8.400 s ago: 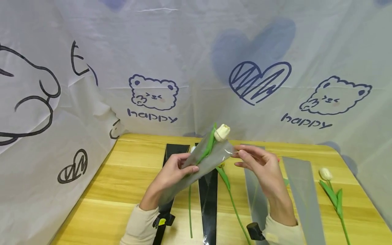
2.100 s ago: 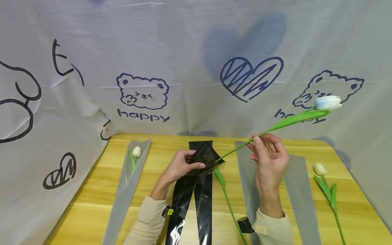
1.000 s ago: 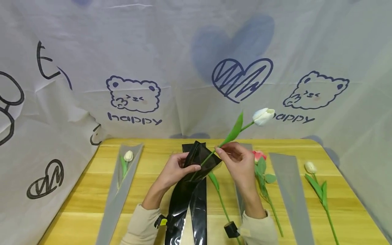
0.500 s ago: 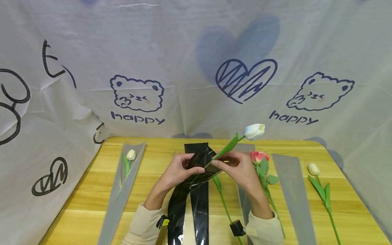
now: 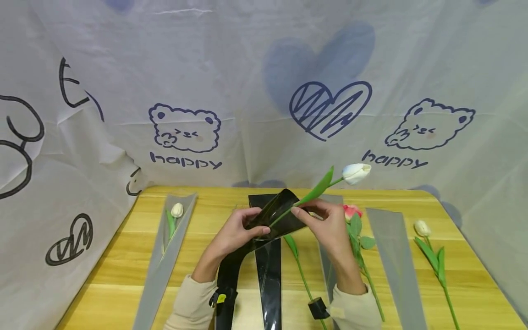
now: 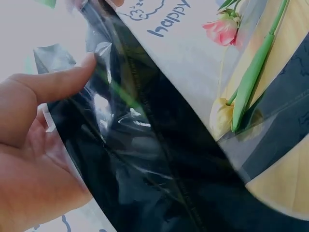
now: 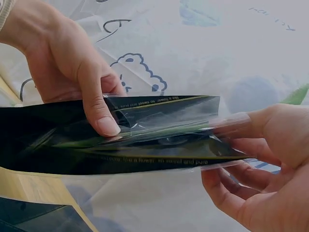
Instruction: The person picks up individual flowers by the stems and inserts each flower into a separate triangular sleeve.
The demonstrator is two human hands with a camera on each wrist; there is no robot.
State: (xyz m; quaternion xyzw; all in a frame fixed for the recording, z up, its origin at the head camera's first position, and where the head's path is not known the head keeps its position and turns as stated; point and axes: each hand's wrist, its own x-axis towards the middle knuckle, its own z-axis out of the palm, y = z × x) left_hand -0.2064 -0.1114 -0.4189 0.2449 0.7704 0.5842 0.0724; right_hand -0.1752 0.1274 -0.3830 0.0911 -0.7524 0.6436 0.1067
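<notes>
In the head view, my left hand (image 5: 237, 233) grips a black flower sleeve (image 5: 284, 201) near its mouth, thumb on the front. My right hand (image 5: 327, 224) pinches the stem of a white tulip (image 5: 356, 174), just below its green leaf (image 5: 317, 188). The lower stem lies inside the sleeve, while leaf and bloom stick out to the upper right. Through the clear front in the right wrist view, the stem (image 7: 174, 129) shows inside the sleeve (image 7: 159, 166). There the right hand's fingers (image 7: 270, 130) are at the sleeve's mouth.
A grey sleeve (image 5: 154, 279) holding a white tulip lies at the left. Another black sleeve (image 5: 270, 284) lies under the hands, beside a yellow tulip (image 6: 221, 118). Rightward are a pink rose (image 5: 352, 211), grey sleeves (image 5: 393, 256) and another white tulip (image 5: 422, 228). A cloth hangs behind the table.
The grey sleeve with its tulip has gone from my hands to the table's left. A black sleeve and another tulip are now held, and that stem has gone deeper into the sleeve.
</notes>
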